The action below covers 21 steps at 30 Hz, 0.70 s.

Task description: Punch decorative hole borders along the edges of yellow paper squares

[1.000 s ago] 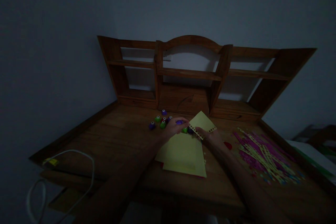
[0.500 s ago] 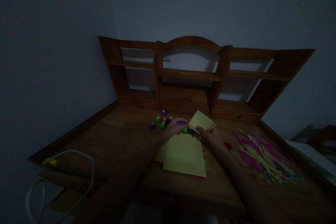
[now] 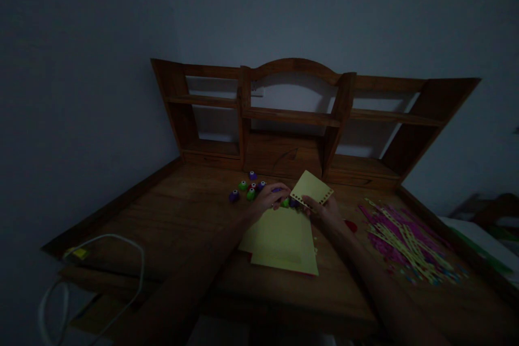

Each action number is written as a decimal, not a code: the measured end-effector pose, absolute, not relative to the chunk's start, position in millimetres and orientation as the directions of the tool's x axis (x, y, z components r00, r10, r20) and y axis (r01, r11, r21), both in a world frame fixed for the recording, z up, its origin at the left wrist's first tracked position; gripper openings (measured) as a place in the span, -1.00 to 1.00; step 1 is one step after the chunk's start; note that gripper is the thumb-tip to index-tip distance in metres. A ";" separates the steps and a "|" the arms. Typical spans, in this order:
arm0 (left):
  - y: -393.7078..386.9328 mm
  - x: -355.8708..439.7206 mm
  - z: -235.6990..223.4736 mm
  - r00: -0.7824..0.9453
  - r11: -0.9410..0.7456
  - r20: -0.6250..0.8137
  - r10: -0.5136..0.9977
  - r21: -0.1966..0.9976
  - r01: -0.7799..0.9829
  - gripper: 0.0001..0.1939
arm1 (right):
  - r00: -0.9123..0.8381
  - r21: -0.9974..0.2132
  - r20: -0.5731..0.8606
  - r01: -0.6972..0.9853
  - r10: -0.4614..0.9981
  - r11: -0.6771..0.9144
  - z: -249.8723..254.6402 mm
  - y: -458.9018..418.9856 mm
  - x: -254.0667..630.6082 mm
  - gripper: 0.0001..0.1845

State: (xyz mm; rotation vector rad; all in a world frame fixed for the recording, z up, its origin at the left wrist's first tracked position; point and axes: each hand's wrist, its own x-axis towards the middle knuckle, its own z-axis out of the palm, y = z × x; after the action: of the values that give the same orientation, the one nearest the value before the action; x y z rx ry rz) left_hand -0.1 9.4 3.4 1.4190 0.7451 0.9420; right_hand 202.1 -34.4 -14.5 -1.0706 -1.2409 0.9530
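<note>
My right hand pinches a small yellow sheet of paper, thumb on top, tilted above the desk. Punched holes run along its two near edges. Close to the sheet's left corner is my left hand, fingers curled together; what they grip is too dark to make out. A purple craft punch shows partly among its fingers. Below both hands lies a stack of larger yellow sheets, with a red edge peeking out underneath. Green craft punches and purple craft punches stand left of my left hand.
Punched yellow strips and pink strips are heaped with paper bits at the right. A red piece lies beside my right forearm. A wooden shelf unit backs the desk. A white cable hangs at the left edge.
The small yellow sheet has tilted and shifted slightly left in my right hand. My left fingertips have drawn back a little from its corner. The rest looks the same.
</note>
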 end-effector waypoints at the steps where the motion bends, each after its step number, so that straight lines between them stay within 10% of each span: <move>1: 8.5 0.0 4.8 0.464 -0.076 0.114 0.879 0.992 -0.099 -0.71 | 0.099 -0.968 0.251 0.012 0.963 0.251 -14.2 -34.4 202.6 -0.60; 21: 5.2 6.5 -7.2 0.466 -0.272 0.181 0.866 0.953 0.136 -0.64 | 0.121 -0.980 0.110 -0.153 0.986 0.129 -10.2 -32.0 201.1 -0.60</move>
State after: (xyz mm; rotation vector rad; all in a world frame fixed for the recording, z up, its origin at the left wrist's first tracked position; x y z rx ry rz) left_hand 6.5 5.2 -7.2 1.7126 0.8655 0.9112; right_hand 201.1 -32.0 -10.2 -1.0557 -1.0653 1.1122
